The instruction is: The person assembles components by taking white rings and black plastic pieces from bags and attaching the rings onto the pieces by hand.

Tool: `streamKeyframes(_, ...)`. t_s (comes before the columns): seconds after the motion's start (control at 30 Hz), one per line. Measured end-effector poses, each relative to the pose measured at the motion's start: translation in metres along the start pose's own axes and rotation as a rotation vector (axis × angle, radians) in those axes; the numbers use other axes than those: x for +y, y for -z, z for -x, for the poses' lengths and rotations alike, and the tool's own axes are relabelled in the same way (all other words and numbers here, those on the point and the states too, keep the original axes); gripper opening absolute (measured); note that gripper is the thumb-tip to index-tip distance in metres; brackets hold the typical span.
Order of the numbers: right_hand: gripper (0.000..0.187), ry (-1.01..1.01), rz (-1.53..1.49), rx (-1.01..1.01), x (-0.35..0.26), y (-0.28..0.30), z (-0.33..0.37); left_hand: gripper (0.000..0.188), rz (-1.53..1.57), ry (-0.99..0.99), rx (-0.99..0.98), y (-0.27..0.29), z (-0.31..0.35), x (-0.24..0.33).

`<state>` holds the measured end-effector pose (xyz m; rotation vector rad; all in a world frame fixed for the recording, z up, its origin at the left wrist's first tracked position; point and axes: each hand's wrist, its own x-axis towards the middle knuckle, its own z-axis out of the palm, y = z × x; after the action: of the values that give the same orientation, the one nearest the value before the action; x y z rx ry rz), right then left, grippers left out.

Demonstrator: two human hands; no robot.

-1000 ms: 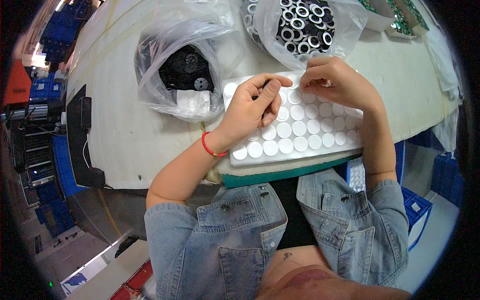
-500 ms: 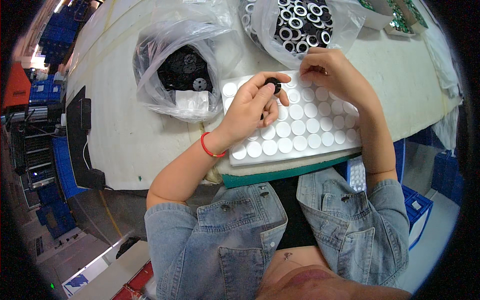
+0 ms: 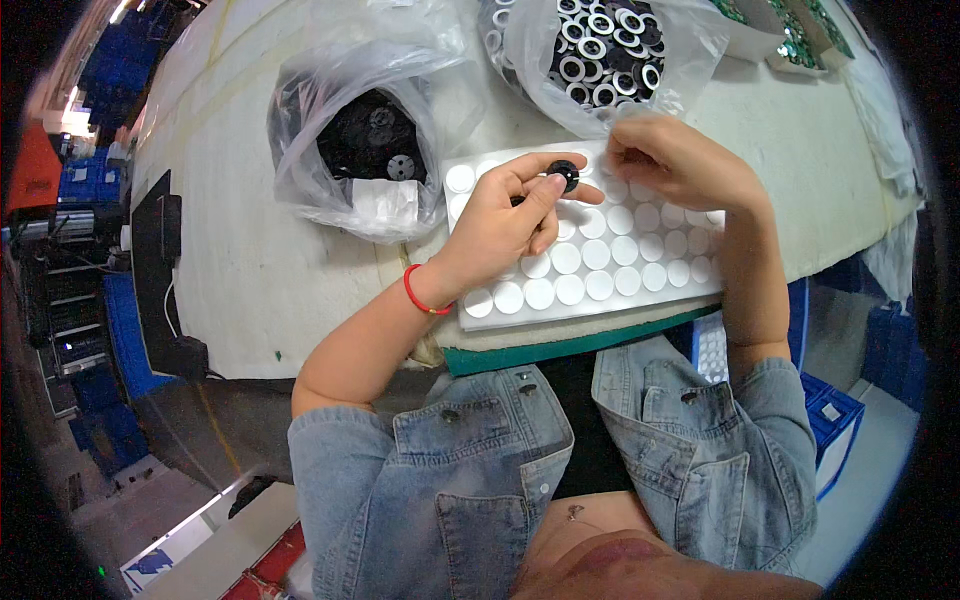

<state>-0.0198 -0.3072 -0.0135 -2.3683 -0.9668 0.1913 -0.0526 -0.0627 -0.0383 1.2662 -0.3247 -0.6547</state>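
Observation:
My left hand pinches a small round black plastic part between thumb and fingers. Another dark piece shows partly among its curled fingers. To the right, my right hand has its fingers bent together, and whatever is in them is hidden. Both hands are above a white sheet carrying rows of round white discs. Beyond the left hand stands a clear plastic bag of black round parts. A second clear bag, at the far middle, holds black parts with white rings.
Shallow boxes of green pieces stand at the far right of the pale table. A green strip runs along its near edge. A blue crate is low on the right, and a black device lies at the left edge.
The black part in my left hand has turned and moved slightly right, its face now showing more. My right hand has shifted a little toward me and right, its fingers still bent.

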Motion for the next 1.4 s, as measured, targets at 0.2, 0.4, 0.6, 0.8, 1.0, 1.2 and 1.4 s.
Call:
streamKeyframes(0.2,0.011,0.153,-0.641,-0.066,-0.025,0.001,0.002,0.03,-0.073,0.027,-0.015,0.0,0.0,0.003)
streamKeyframes(0.4,0.011,-0.13,-0.824,0.034,-0.044,-0.014,-0.01,0.029,-0.089,0.038,-0.052,0.002,0.0,0.0)
streamKeyframes(0.6,0.008,-0.023,-0.616,0.175,-0.036,-0.022,-0.013,0.031,-0.072,0.041,-0.044,0.002,-0.001,-0.002)
streamKeyframes(0.8,0.008,-0.046,-0.616,0.17,-0.04,-0.021,-0.013,0.031,-0.054,0.042,-0.066,0.006,0.0,-0.002)
streamKeyframes(1.0,0.007,-0.066,-0.618,0.176,-0.043,-0.021,-0.013,0.027,-0.11,0.04,-0.04,0.001,0.002,0.001)
streamKeyframes(1.2,0.008,-0.077,-0.563,0.184,-0.041,-0.022,-0.012,0.025,-0.145,0.035,-0.022,0.003,0.002,-0.004)
streamKeyframes(1.4,0.01,-0.129,-0.73,0.165,-0.037,-0.024,-0.01,0.023,-0.152,0.058,-0.003,-0.003,0.003,0.005)
